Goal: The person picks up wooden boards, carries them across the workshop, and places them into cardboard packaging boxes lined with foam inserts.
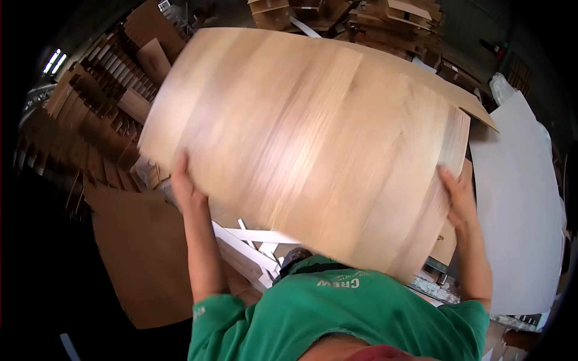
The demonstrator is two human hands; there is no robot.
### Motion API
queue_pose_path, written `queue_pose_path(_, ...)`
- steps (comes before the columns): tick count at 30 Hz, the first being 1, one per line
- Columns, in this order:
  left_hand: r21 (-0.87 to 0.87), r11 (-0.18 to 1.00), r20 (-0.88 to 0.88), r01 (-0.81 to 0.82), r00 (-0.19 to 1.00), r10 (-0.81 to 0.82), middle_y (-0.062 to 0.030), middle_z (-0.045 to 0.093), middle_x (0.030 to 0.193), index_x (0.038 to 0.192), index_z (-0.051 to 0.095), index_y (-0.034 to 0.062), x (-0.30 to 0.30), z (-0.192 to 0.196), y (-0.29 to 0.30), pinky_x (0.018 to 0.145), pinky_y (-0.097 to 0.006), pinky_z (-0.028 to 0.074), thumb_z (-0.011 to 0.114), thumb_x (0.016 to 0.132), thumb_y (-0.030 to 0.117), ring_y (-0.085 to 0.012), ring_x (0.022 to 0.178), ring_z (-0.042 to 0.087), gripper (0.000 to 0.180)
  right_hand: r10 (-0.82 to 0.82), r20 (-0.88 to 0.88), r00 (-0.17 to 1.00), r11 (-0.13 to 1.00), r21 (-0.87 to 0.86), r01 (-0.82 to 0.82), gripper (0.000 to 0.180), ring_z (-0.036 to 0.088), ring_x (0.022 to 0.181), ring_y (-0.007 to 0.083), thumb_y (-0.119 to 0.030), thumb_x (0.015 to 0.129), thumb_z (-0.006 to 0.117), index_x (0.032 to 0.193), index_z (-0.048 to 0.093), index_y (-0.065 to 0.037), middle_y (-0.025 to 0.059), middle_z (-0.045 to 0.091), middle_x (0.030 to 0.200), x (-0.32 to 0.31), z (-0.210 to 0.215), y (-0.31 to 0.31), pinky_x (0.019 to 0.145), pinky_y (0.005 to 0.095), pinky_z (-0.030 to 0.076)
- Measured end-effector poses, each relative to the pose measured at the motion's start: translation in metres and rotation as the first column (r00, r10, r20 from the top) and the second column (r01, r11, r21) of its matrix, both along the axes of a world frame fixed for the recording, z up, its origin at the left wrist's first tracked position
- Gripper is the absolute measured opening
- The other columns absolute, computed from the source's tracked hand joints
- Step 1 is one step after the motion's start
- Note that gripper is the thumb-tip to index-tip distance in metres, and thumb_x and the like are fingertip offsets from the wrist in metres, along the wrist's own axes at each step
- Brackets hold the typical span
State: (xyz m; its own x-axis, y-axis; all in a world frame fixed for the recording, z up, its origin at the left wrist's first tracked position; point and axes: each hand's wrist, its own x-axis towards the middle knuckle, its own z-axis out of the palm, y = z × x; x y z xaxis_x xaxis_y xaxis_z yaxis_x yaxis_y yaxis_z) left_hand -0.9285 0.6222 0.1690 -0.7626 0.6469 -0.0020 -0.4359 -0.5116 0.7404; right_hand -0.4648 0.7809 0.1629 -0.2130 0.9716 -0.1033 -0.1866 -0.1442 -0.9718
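A large light-brown wood panel (289, 138) with striped grain fills the middle of the head view, tilted and slightly blurred. My left hand (188, 183) grips its near left edge, thumb lying on the upper face and the other fingers mostly hidden. On the right edge my right hand (459, 195) holds the panel, with a fingertip over the top face and the rest of the fingers partly out of sight. Beyond the panel's far right edge a brown cardboard sheet (481, 113) sticks out from beneath it.
A large white sheet (518, 210) stands at the right. Brown board (141, 259) lies at the left, below stacked wooden panels (90, 132). White strips (253, 243) are scattered under the panel's near edge. Cardboard boxes (271, 13) are piled at the back.
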Motion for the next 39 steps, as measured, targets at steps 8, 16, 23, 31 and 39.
queue_pose_path(8,-0.223,0.970,-0.055,0.095,0.992,-0.110,-0.0124,0.054,0.091,0.101,0.049,-0.0040,-0.019,-0.024,0.122,0.068,-0.037,0.049,0.051,0.074,-0.003,-0.0256,0.082,0.056,0.026,-0.024,0.076,0.997,0.935,-0.352,0.049,0.032,0.061,0.058,0.0187,-0.015,0.077,0.058,0.099,0.053,0.008,0.0144,0.062,0.080,0.013,-0.002,0.081,0.054,0.0286,0.050)
queue_pose_path(16,-0.274,0.880,-0.053,0.387,0.908,-0.416,-0.0149,0.051,0.100,0.106,0.045,-0.0059,-0.100,-0.034,0.159,0.064,-0.034,0.048,0.051,0.079,0.002,-0.0245,0.087,0.054,0.029,0.039,0.174,0.984,0.971,-0.238,0.003,0.037,0.061,0.062,0.0175,-0.025,0.080,0.057,0.100,0.053,0.005,0.0113,0.062,0.082,-0.038,-0.010,0.155,0.054,0.0308,0.051)
queue_pose_path(23,-0.587,0.790,-0.494,0.180,0.693,-0.525,-0.0066,0.059,0.093,0.101,0.058,-0.0058,-0.092,-0.018,0.078,0.075,-0.022,0.041,0.062,0.078,0.014,-0.0106,0.083,0.053,0.031,0.042,0.840,0.541,0.997,-0.072,0.034,0.033,0.051,0.048,0.0156,-0.038,0.084,0.051,0.080,0.054,-0.005,0.0063,0.055,0.065,-0.074,-0.036,0.189,0.046,0.0288,0.046)
queue_pose_path(31,-0.433,0.897,-0.855,0.089,0.275,-0.440,-0.0164,0.056,0.109,0.094,0.061,-0.0024,-0.080,-0.037,0.074,0.088,-0.029,0.039,0.060,0.080,0.012,-0.0215,0.103,0.052,0.020,-0.021,0.985,-0.173,0.854,-0.072,-0.515,0.030,0.059,0.075,0.0252,-0.024,0.078,0.054,0.099,0.057,-0.002,0.0169,0.060,0.077,-0.106,-0.055,0.061,0.067,0.0359,0.047)
queue_pose_path(39,-0.229,0.919,-0.973,0.321,-0.101,-0.207,-0.0158,0.060,0.099,0.088,0.062,-0.0034,0.015,-0.050,0.093,0.087,-0.034,0.040,0.056,0.079,0.001,-0.0284,0.098,0.055,0.011,-0.775,0.556,0.299,0.616,0.771,0.163,0.019,0.055,0.081,0.0236,-0.018,0.082,0.056,0.098,0.057,-0.007,0.0107,0.058,0.096,-0.027,-0.057,-0.155,0.066,0.0307,0.047)
